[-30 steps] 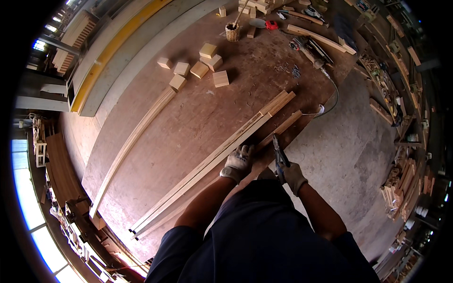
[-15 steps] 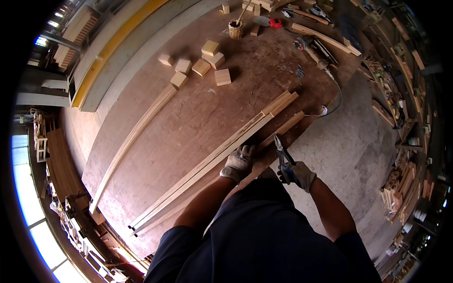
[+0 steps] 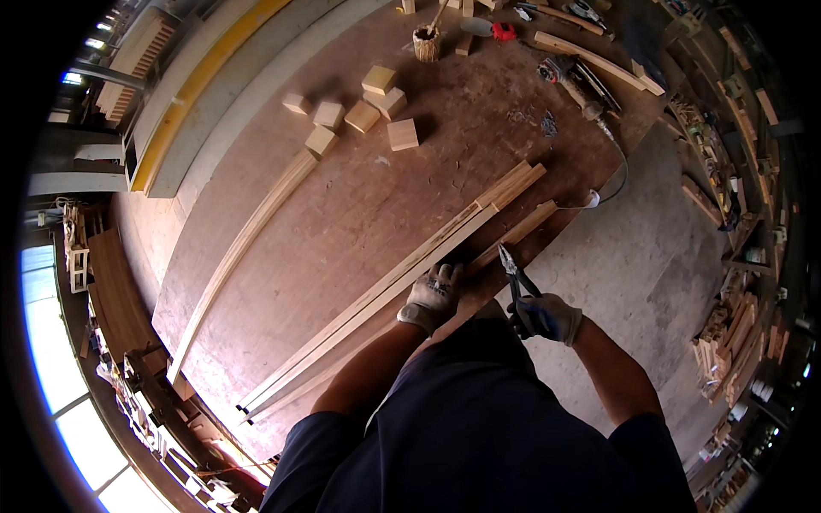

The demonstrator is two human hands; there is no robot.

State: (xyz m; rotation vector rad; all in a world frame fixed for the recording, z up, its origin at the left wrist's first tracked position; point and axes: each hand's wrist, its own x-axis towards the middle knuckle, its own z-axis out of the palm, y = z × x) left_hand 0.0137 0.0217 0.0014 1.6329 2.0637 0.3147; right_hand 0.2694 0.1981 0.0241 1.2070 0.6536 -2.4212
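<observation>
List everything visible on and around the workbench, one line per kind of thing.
Long wooden strips: a bundle, pale, diagonal across the bench.
Single long strip: one, pale, left of the bundle.
Short strip: one, pale, at the bench's near edge.
Wooden blocks: about six, pale, far part of the bench.
Small round container: one, brown, far end.
Workbench: one, brown board top.
Pliers: one, dark handles, in the right hand.
Left hand: gloved, light grey, resting on the bundle.
Right hand: gloved, gripping the pliers.

Pale raw wood strips (image 3: 402,274) — matt brown board benchtop (image 3: 342,205) — metal pliers (image 3: 516,278).
</observation>
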